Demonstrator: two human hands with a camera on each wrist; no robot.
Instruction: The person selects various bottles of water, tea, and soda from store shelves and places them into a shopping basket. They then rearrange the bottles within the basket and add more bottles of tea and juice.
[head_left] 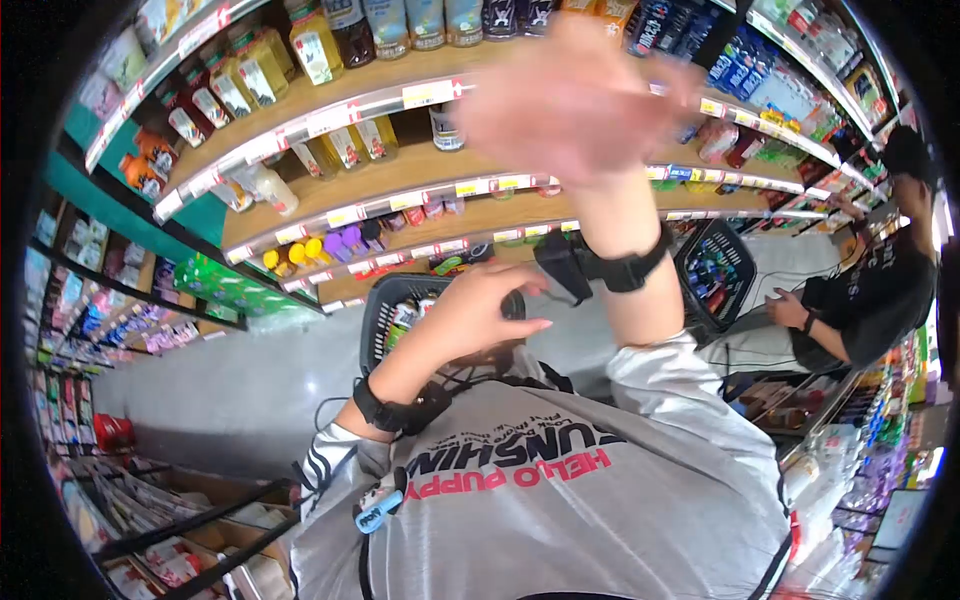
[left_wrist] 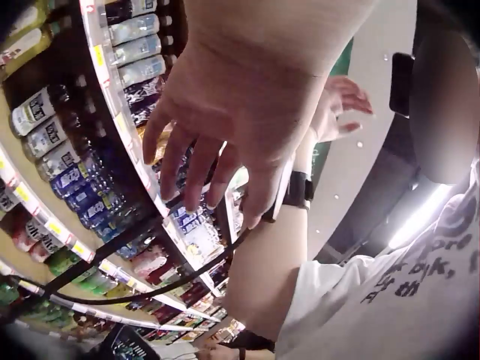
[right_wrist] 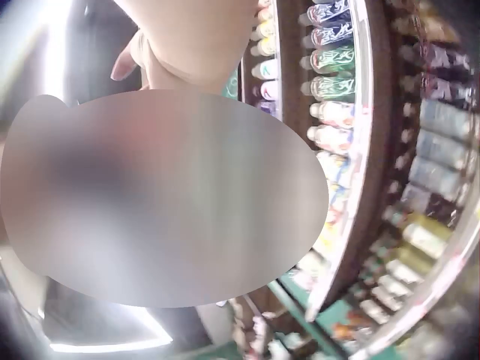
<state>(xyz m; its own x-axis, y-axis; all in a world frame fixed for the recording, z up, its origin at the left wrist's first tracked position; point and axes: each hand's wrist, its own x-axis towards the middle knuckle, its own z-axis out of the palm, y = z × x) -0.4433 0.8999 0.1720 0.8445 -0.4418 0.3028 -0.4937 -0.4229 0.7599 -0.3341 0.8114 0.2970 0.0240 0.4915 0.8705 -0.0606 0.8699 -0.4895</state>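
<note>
My left hand (head_left: 470, 310) hovers at waist height with its fingers loosely bent and nothing in its grip. Its spread fingers point downward in the left wrist view, where the hand (left_wrist: 232, 112) overlaps the bottle shelves. Behind it in the head view, a dark shopping basket (head_left: 376, 335) with packaged goods is partly hidden. Raised high before the shelves, my right hand (head_left: 575, 110) is blurred by motion. The left wrist view also catches this right hand (left_wrist: 337, 112), its fingers apart and nothing held. A blurred patch covers much of the right wrist view.
Bottles (head_left: 245, 70) line the upper shelf (head_left: 410, 75), with smaller colourful goods (head_left: 340, 243) lower down. A second filled basket (head_left: 712, 275) stands at the right near another person (head_left: 870, 290). Grey floor (head_left: 230, 390) lies to the left, and boxes (head_left: 200, 550) stand at lower left.
</note>
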